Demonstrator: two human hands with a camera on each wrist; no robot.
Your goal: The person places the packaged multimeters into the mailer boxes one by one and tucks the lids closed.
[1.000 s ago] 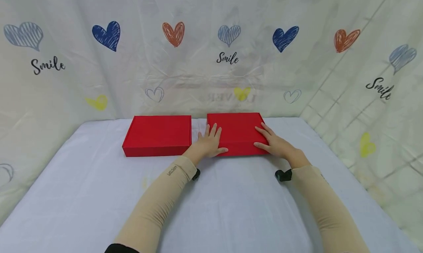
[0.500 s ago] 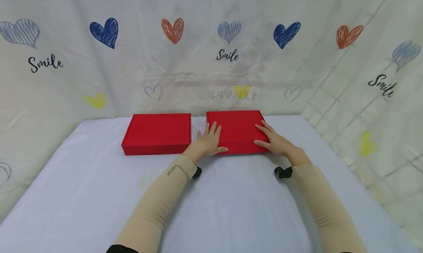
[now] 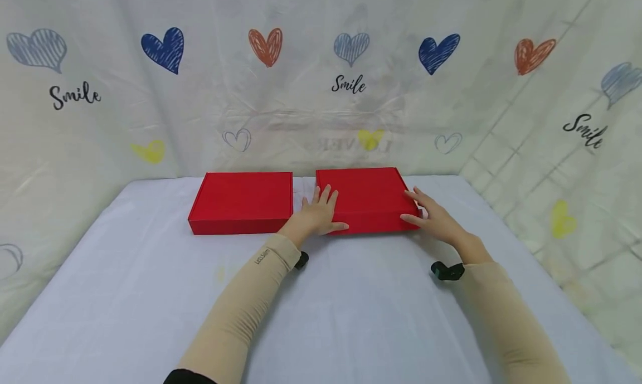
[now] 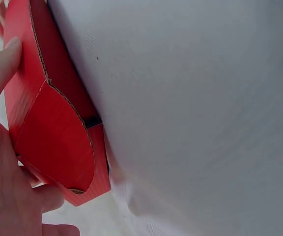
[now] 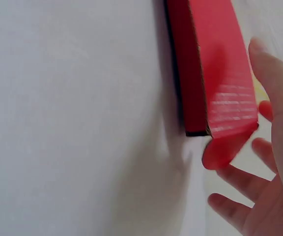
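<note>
Two flat red cardboard boxes lie side by side on the white cloth. At the right-hand box (image 3: 366, 197), my left hand (image 3: 315, 217) rests against its left end, fingers extended and thumb over its front edge. In the left wrist view, a rounded side flap (image 4: 58, 137) shows at that end beside the palm. My right hand (image 3: 441, 219) is spread at the box's right end. In the right wrist view, another flap (image 5: 225, 147) stands out from the box's end near its fingers; whether they touch it I cannot tell. The left-hand box (image 3: 241, 203) is untouched.
A white cloth (image 3: 351, 317) covers the table. Behind the boxes hangs a pale curtain (image 3: 301, 94) printed with hearts and "Smile". A narrow gap separates the two boxes. Each wrist wears a small black camera, the right one (image 3: 447, 271) plainly seen.
My right hand has shifted right, from the box's top to its right end, and the flap there now sticks out. My left hand stays about where it was.
</note>
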